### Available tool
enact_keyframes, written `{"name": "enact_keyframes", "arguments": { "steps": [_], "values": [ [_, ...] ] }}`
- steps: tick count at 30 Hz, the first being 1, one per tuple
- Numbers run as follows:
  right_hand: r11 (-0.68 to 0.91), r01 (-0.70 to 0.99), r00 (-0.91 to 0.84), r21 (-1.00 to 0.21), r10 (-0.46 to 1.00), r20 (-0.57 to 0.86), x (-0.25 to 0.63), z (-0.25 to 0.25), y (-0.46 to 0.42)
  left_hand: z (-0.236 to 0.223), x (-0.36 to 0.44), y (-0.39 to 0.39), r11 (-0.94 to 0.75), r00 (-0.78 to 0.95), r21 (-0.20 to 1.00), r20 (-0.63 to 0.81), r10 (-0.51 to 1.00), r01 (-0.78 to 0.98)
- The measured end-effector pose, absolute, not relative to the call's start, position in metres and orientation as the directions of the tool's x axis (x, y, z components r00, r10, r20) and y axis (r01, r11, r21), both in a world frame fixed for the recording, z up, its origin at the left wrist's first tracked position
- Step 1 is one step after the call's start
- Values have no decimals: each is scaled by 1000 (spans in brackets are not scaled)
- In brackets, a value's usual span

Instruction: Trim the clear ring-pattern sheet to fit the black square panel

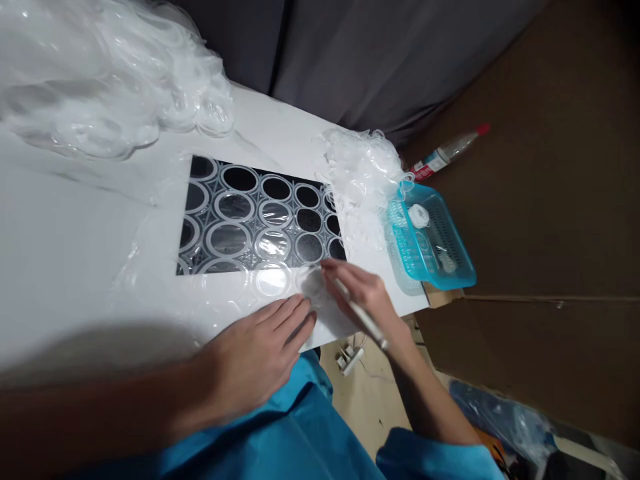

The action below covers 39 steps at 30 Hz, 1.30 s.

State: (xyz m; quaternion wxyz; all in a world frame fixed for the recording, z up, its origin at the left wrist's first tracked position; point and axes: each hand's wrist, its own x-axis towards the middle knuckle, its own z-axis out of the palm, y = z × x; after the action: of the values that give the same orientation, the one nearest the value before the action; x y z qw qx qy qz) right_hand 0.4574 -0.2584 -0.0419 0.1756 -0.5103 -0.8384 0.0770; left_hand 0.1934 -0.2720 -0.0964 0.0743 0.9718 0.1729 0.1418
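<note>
A clear plastic sheet with rows of whitish rings [227, 239] lies on the white table, partly over a black rectangle [240, 179] that shows through it. My left hand [263, 350] rests flat on the sheet's near part, fingers stretched toward the right. Close by, my right hand [367, 293] is closed around a slim white pen-like tool [369, 325]. Its working tip is hidden by my fingers, near a ring at the sheet's near edge, so I cannot tell the tool's exact kind.
A large heap of clear and white rings [125, 80] covers the back left. Another tangled pile [363, 167] sits at the back right, beside a blue plastic basket [435, 277] holding white bits. Behind the basket lies a red-capped bottle [445, 155]. A power strip [351, 360] is on the floor.
</note>
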Motion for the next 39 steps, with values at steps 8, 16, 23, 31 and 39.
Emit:
{"name": "enact_keyframes", "arguments": {
  "steps": [8, 16, 23, 31, 39],
  "values": [
    [21, 951, 124, -308, 887, 444, 528, -39, -145, -92, 192, -268, -956, 913, 58, 283, 293, 289],
    [129, 831, 20, -541, 965, 261, 496, -16, -245, -83, 191, -269, -990, 877, -99, 479, 43, 102],
    [101, 475, -242, -874, 970, -19, 439, -25, -321, -81, 189, -279, -990, 855, -92, 517, 41, 103],
    [153, 532, -246, -833, 969, 21, 442, -32, -328, -89, 186, -292, -992, 849, -39, 522, 84, 123],
    [285, 605, -414, -743, 910, 12, 446, -21, -325, -90, 180, -297, -991, 903, 2, 411, 122, 133]
  ]
}}
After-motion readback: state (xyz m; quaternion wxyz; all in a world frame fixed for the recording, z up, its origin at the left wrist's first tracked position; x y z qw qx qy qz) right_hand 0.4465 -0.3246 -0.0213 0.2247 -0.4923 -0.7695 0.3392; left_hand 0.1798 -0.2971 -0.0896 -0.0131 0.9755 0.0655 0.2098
